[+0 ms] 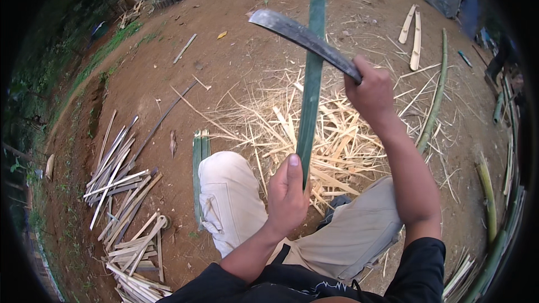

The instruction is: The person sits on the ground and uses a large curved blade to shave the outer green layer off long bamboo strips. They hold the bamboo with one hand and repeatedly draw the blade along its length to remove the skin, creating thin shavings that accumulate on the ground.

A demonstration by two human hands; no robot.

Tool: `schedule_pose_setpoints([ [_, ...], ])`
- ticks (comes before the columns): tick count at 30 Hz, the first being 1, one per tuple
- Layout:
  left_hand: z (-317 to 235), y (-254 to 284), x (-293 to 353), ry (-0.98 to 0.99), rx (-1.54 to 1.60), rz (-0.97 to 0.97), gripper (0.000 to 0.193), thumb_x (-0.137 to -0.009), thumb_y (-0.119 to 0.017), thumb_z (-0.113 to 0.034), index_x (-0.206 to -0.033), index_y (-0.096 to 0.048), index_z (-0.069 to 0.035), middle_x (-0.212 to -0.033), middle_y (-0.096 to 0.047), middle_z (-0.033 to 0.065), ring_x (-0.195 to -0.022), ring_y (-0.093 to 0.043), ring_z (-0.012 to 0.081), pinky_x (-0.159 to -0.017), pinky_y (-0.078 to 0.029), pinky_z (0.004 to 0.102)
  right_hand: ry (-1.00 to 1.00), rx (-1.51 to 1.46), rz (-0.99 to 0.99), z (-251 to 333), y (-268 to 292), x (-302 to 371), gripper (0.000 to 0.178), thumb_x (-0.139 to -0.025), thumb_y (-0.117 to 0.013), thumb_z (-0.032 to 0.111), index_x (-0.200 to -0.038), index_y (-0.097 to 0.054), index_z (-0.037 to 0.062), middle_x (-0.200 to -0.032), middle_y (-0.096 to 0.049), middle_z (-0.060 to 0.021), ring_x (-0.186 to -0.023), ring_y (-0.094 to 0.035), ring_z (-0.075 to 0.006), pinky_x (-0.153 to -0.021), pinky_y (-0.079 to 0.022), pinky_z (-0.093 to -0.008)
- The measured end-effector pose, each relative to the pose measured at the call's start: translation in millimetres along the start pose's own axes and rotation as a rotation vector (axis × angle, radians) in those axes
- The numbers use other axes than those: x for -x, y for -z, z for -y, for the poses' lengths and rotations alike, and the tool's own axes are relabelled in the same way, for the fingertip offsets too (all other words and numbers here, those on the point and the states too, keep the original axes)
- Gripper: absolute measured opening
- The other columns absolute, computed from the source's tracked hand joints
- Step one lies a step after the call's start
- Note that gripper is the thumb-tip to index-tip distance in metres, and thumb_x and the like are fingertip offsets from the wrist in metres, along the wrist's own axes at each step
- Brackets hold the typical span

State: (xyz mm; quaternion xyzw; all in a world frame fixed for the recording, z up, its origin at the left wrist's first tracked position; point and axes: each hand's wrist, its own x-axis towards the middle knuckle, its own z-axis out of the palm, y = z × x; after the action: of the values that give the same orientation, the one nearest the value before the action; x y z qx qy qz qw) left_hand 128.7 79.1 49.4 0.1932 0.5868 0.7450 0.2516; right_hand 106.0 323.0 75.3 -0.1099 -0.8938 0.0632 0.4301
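Note:
A long green bamboo strip (310,106) stretches away from me, its near end gripped in my left hand (288,193) with the thumb along it. My right hand (371,91) is closed round the handle end of a dark, curved machete (297,32). The blade lies across the strip well beyond my left hand; whether it touches the strip I cannot tell. Beneath the strip, a loose heap of pale bamboo shavings (348,151) covers the ground in front of my knees. More green bamboo strips (201,151) lie beside my left knee.
Piles of split bamboo slats (115,163) lie on the dirt at left. To the right are a long bamboo pole (438,92), two pale split halves (415,39) and more poles (497,258) along the edge. A dark leg (498,62) shows at far right.

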Motion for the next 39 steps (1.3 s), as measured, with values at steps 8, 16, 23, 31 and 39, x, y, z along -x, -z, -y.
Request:
schedule_pose_setpoints([
  [8, -1, 20, -6, -0.008, -0.118, -0.104, 0.043, -0.104, -0.03, -0.04, -0.081, -0.046, -0.007, -0.057, -0.039, -0.0014, -0.044, -0.036, 0.006, -0.041, -0.031, 0.0218, 0.276, -0.051, 0.116, 66, 5, 27, 0.015, -0.081, -0.058, 0.013, -0.068, -0.05, 0.0151, -0.051, -0.054, -0.0007, -0.043, -0.057, -0.0191, -0.046, -0.037, -0.0372],
  [16, 2, 29, 43, 0.067, -0.15, 0.054, 0.039, -0.105, -0.031, -0.035, -0.08, -0.043, -0.008, -0.057, -0.038, -0.0025, -0.043, -0.032, 0.0055, -0.041, -0.03, 0.0225, -0.153, 0.009, 0.043, -31, -9, -6, 0.013, -0.082, -0.065, 0.017, -0.077, -0.057, 0.0092, -0.06, -0.06, -0.0112, -0.054, -0.061, -0.0313, -0.054, -0.05, -0.0438],
  [23, -12, 33, 11, 0.068, -0.078, -0.073, 0.031, -0.103, -0.041, -0.029, -0.083, -0.046, -0.007, -0.059, -0.039, -0.0043, -0.045, -0.032, 0.0019, -0.042, -0.028, 0.0204, 0.006, -0.092, 0.351, 40, -13, 26, 0.014, -0.077, -0.067, 0.016, -0.073, -0.054, 0.0109, -0.056, -0.056, -0.0074, -0.053, -0.062, -0.0271, -0.05, -0.046, -0.0399],
  [31, -8, 45, 4, -0.037, -0.391, -0.088, 0.022, -0.098, -0.056, -0.022, -0.105, -0.054, -0.001, -0.067, -0.044, -0.0067, -0.051, -0.036, 0.0008, -0.044, -0.029, 0.0201, 0.384, -0.148, 0.168, 78, -10, 29, 0.013, -0.075, -0.059, 0.01, -0.068, -0.048, 0.0104, -0.053, -0.055, -0.0038, -0.045, -0.059, -0.0209, -0.042, -0.043, -0.0344],
  [39, -5, 46, 44, 0.17, -0.324, 0.095, 0.021, -0.097, -0.056, -0.019, -0.106, -0.052, 0.0, -0.065, -0.044, -0.0073, -0.054, -0.037, -0.0004, -0.047, -0.029, 0.0175, -0.13, 0.023, 0.086, -23, -35, -2, 0.007, -0.081, -0.062, 0.013, -0.08, -0.057, 0.008, -0.063, -0.058, -0.016, -0.063, -0.059, -0.0389, -0.063, -0.046, -0.0505],
])
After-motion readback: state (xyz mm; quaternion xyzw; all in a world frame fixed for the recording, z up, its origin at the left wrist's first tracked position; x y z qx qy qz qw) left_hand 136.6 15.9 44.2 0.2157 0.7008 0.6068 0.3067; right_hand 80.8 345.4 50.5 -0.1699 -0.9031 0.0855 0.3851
